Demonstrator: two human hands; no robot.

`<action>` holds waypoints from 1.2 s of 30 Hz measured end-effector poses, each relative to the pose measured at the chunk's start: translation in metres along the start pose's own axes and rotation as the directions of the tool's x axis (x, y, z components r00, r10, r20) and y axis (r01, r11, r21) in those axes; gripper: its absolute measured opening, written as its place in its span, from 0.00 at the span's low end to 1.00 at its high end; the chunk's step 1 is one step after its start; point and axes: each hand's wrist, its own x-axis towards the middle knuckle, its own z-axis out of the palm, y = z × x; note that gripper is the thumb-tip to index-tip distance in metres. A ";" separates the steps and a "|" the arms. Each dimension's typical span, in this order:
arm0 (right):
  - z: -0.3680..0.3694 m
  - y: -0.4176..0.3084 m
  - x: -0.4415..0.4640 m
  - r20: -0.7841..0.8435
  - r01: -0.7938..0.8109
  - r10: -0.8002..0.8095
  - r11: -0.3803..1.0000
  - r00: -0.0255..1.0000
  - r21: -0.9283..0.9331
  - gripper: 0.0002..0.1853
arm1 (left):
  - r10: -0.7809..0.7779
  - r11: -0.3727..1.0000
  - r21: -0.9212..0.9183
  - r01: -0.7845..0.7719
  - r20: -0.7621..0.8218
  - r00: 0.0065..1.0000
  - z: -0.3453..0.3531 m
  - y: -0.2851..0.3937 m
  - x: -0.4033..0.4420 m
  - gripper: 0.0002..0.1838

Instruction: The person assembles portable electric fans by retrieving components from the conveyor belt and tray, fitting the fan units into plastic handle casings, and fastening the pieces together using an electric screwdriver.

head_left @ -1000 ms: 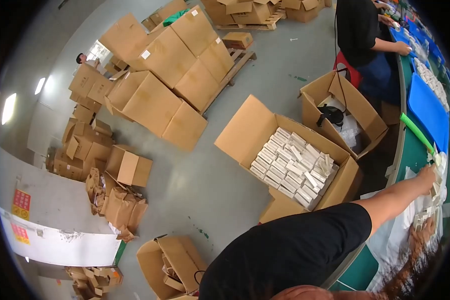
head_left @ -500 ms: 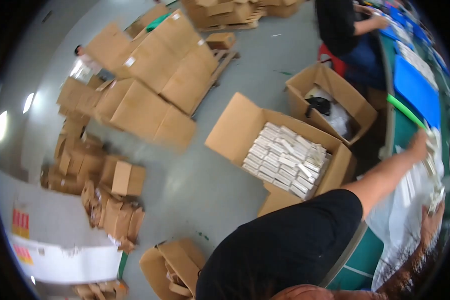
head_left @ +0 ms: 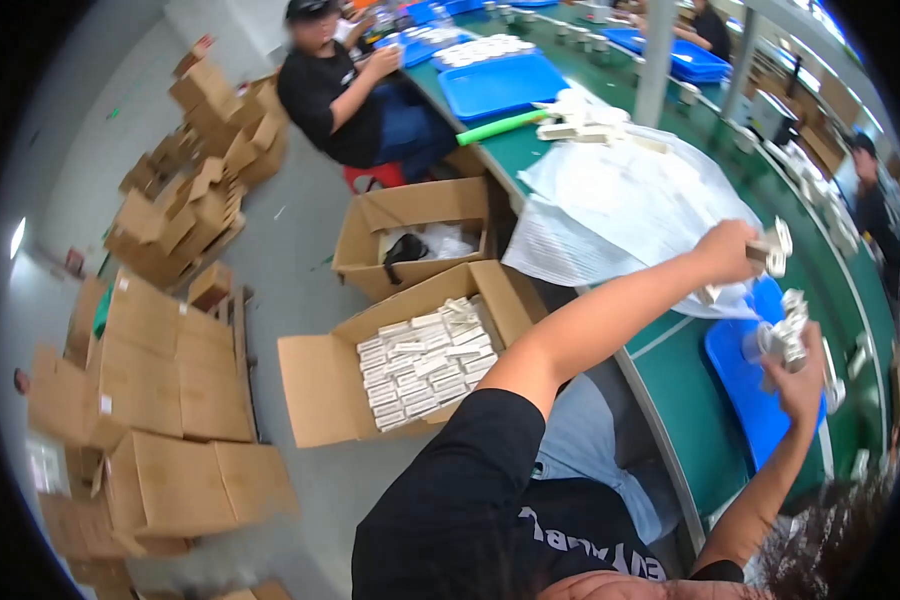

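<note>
My left hand [head_left: 727, 250] is closed round white plastic pieces [head_left: 773, 248], held over the edge of a white plastic sheet [head_left: 610, 200] on the green table. Closer to me, my right hand [head_left: 798, 378] grips more white plastic pieces [head_left: 792, 325] above a blue tray [head_left: 735, 385]. A small translucent cup [head_left: 760, 343] shows beside those fingers; whether they touch it I cannot tell. Further along the sheet lies a pile of white plastic pieces [head_left: 585, 125], with a bright green strip [head_left: 502, 128] next to it.
An open carton [head_left: 315, 400] packed with white pieces stands left of the table, with another carton [head_left: 355, 245] behind it. A seated co-worker [head_left: 335, 110] is beside a blue tray [head_left: 505, 88]. A metal post [head_left: 655, 65] rises from the table. Large cartons [head_left: 145, 360] stand on the floor.
My view has swung toward the table, so the sheet, blue tray and far side now show. Both hands still hold white pieces; the right hand is now over the tray.
</note>
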 end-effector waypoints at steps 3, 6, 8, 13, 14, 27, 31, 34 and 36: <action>-0.013 0.013 -0.055 0.079 -0.081 0.129 0.893 0.989 -0.443 0.43 | 0.062 0.946 0.288 -0.147 0.283 0.957 0.069 0.017 -0.017 0.19; -0.016 0.012 -0.077 0.039 -0.144 0.192 0.844 0.981 -0.517 0.43 | 0.043 0.943 0.308 -0.123 0.254 0.966 0.109 0.022 -0.031 0.23; -0.019 0.017 -0.078 0.061 -0.176 0.249 0.817 0.966 -0.549 0.43 | 0.162 0.941 0.268 -0.207 0.181 0.970 0.125 0.016 -0.033 0.25; -0.004 0.046 -0.086 -0.084 -0.081 0.040 0.822 0.996 -0.564 0.31 | 0.301 0.945 0.141 -0.297 -0.006 0.954 0.140 0.008 -0.036 0.32; -0.004 0.050 -0.088 -0.112 -0.106 0.053 0.826 0.992 -0.553 0.29 | 0.311 0.935 0.184 -0.305 -0.003 0.951 0.137 0.004 -0.036 0.34; -0.059 0.022 -0.144 -0.767 0.176 -0.275 0.961 0.580 -0.212 0.12 | 0.136 0.854 0.419 -0.309 0.393 0.909 0.063 0.053 -0.071 0.50; -0.042 0.033 -0.201 -0.796 0.132 -0.127 0.989 0.592 -0.059 0.17 | 0.313 0.859 0.284 -0.427 0.368 0.875 0.074 0.103 -0.033 0.41; -0.028 0.041 -0.221 -0.684 -0.104 0.273 0.955 0.677 0.278 0.22 | 0.347 0.904 0.092 -0.418 0.417 0.840 0.112 0.117 -0.007 0.30; -0.025 0.044 -0.228 -0.642 -0.179 0.381 0.916 0.666 0.358 0.23 | 0.364 0.782 0.220 -0.583 0.598 0.714 0.144 0.119 0.001 0.29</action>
